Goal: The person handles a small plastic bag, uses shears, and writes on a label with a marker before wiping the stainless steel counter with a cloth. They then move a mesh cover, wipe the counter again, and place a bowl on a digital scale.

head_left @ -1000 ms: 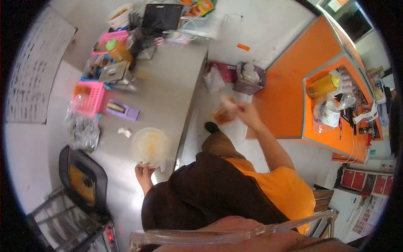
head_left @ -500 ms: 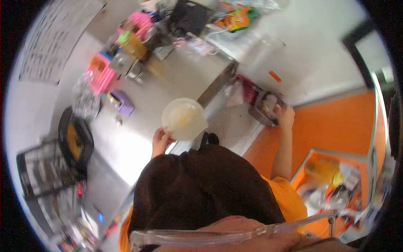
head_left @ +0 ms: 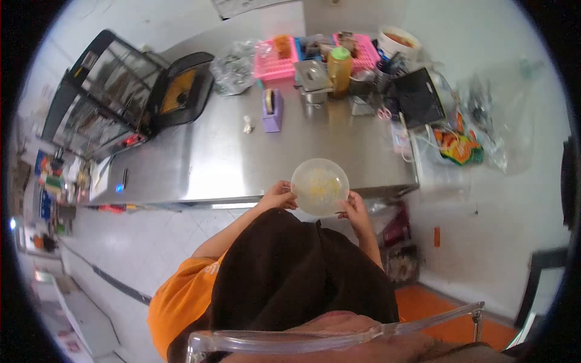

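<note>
A round, translucent bowl (head_left: 321, 209) with yellow bits (head_left: 325, 187) in it is held in front of my body, near the front edge of the steel counter. My left hand (head_left: 280, 196) grips its left rim, fingers closed on it. On the opposite side, my right hand (head_left: 354, 213) pinches the lower right rim. Whether the yellow bits are food scraps or something else is too small to tell.
On the steel counter (head_left: 212, 157) are a purple tape dispenser (head_left: 272, 115), pink baskets (head_left: 277, 68), a squeeze bottle (head_left: 341, 72), a metal container (head_left: 315, 81) and a dark tablet-like device (head_left: 417, 97). A glass display case (head_left: 106, 91) stands at the left.
My right hand has come from the bin-like container at the right to the bowl's rim. The view has turned toward the counter, and the bowl is now between both hands.
</note>
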`<state>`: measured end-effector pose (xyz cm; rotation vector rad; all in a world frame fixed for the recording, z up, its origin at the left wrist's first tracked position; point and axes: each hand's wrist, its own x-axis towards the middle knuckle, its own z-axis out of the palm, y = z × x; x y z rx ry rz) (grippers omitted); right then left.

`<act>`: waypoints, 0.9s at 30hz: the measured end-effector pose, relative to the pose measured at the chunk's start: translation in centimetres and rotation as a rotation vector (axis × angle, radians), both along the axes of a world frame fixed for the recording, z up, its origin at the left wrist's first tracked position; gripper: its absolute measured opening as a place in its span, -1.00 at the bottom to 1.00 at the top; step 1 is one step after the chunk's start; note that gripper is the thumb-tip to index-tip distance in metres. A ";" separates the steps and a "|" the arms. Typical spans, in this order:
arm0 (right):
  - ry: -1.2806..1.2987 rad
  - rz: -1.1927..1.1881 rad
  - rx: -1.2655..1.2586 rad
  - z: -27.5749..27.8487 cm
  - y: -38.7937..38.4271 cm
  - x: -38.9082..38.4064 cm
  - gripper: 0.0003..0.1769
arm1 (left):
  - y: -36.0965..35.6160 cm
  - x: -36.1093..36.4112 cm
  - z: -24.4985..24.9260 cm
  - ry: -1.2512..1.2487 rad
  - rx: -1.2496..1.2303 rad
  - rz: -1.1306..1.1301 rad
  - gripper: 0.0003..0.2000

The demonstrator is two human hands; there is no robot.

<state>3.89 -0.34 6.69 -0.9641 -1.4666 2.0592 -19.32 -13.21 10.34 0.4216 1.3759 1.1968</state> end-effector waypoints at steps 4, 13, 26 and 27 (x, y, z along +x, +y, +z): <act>-0.085 0.087 -0.118 1.2 0.0 -3.2 -0.63 | -2.3 -2.6 -0.6 -0.132 -0.020 0.106 -0.63; -0.235 0.423 0.266 -1.5 0.5 -13.8 -0.66 | -11.1 -12.1 -4.5 -0.062 -0.003 0.605 -0.62; -0.333 -0.332 0.903 -6.0 4.9 -37.9 -0.11 | -16.6 -26.8 -5.9 0.036 -0.108 0.852 -0.63; -0.306 -0.340 0.860 -6.1 4.9 -39.0 -0.12 | -16.8 -27.7 -5.6 0.043 -0.079 0.835 -0.64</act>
